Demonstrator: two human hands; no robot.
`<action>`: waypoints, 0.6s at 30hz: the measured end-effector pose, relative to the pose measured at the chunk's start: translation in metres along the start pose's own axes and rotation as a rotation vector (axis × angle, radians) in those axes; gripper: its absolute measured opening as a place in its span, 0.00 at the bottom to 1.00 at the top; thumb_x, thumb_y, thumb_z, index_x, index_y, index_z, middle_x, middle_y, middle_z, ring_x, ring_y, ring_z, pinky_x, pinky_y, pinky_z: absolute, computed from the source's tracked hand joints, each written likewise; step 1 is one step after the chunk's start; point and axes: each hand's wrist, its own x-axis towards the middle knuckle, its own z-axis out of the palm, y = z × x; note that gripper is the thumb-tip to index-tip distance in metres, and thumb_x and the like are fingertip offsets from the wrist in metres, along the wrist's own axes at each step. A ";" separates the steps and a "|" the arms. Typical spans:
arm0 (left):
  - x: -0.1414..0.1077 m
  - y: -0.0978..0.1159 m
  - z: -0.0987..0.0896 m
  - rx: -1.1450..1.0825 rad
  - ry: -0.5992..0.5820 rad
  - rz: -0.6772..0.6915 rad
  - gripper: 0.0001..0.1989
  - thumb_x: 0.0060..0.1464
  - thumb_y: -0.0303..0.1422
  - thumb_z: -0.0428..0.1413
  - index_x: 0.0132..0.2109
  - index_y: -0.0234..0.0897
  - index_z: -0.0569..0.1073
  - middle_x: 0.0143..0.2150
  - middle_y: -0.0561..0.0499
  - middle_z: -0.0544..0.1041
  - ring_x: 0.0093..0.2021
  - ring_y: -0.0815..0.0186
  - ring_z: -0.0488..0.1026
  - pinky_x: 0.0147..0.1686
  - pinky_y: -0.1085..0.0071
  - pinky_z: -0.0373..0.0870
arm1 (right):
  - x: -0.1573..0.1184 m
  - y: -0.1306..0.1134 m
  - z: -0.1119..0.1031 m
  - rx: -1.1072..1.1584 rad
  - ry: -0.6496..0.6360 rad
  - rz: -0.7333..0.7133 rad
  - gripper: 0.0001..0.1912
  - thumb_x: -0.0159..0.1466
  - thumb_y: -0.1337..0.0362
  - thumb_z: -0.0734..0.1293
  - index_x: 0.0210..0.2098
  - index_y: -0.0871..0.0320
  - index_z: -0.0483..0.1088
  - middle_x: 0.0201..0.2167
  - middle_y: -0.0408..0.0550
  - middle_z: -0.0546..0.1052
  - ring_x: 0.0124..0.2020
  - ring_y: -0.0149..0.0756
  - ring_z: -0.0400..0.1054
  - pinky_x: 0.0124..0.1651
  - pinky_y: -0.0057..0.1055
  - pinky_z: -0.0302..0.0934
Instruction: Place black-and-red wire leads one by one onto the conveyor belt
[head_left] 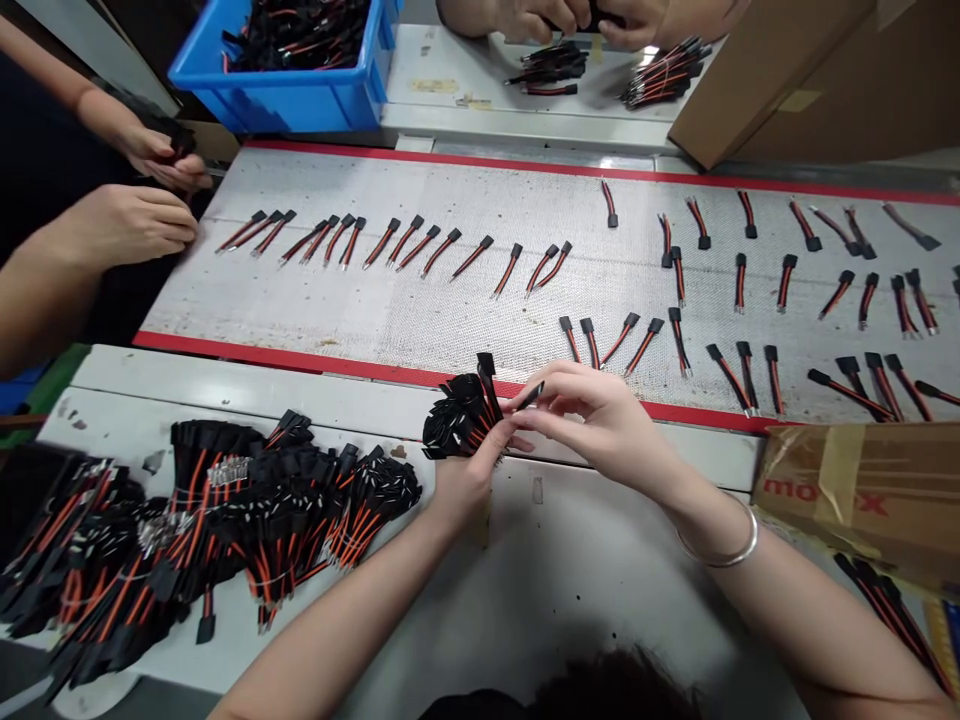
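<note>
holding what, down in the left hand [469, 482]?

gripping a fanned bundle of red-and-black wire leads [459, 420], fingers closed around the wires, black connectors sticking out at the top, just over the bench edge.

and the right hand [592, 425]?

pinching one thin black piece [531, 395] between thumb and forefinger, right beside the bundle, remaining fingers loosely curled. too small to tell exactly which part. silver bangle [718, 535] around the wrist.

lying where, all the other leads?

heaped in a big pile of harnesses [225, 520] on the white workbench [540, 570], left of both hands and near the bundle. more laid out singly, in loose rows, across a perforated grey conveyor belt [337, 310] with red edges, just beyond the fingers.

anything further off?

on the far left, a co-worker's hands [124, 225], one gripping a black bundle at the belt's end. across the belt, a blue plastic crate [285, 100] packed with black and red wiring. at the top edge, a second pair of hands [555, 20] above small stacks of leads [551, 68]. to the right, a taped cardboard carton [862, 490] close to the belt, and bigger brown cartons [780, 80] beyond.
</note>
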 end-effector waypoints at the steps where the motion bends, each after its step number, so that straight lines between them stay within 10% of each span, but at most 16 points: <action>1: 0.000 -0.002 0.001 -0.029 0.005 -0.007 0.14 0.56 0.44 0.64 0.41 0.39 0.80 0.33 0.49 0.84 0.31 0.59 0.82 0.36 0.63 0.80 | 0.002 0.003 -0.001 0.074 0.034 0.026 0.15 0.64 0.52 0.73 0.31 0.58 0.74 0.35 0.49 0.78 0.29 0.30 0.71 0.29 0.29 0.67; 7: 0.001 -0.002 0.004 -0.058 0.037 -0.003 0.16 0.57 0.44 0.62 0.45 0.37 0.80 0.41 0.46 0.84 0.30 0.64 0.81 0.32 0.68 0.77 | 0.029 0.038 -0.019 0.120 0.298 0.179 0.14 0.67 0.53 0.69 0.36 0.58 0.72 0.22 0.39 0.69 0.19 0.24 0.60 0.24 0.27 0.57; 12: -0.001 0.006 0.000 0.157 0.045 -0.001 0.13 0.56 0.42 0.62 0.40 0.37 0.82 0.30 0.50 0.82 0.28 0.64 0.79 0.39 0.65 0.77 | 0.032 0.053 -0.027 -0.066 0.377 0.200 0.13 0.64 0.60 0.70 0.46 0.60 0.78 0.37 0.47 0.73 0.30 0.28 0.66 0.34 0.32 0.63; 18: 0.000 0.011 -0.004 0.273 -0.053 0.035 0.14 0.58 0.42 0.58 0.30 0.41 0.81 0.26 0.50 0.82 0.35 0.60 0.80 0.49 0.62 0.76 | 0.012 0.017 -0.021 0.236 -0.099 0.058 0.11 0.62 0.61 0.75 0.43 0.56 0.80 0.35 0.46 0.75 0.33 0.30 0.68 0.38 0.32 0.67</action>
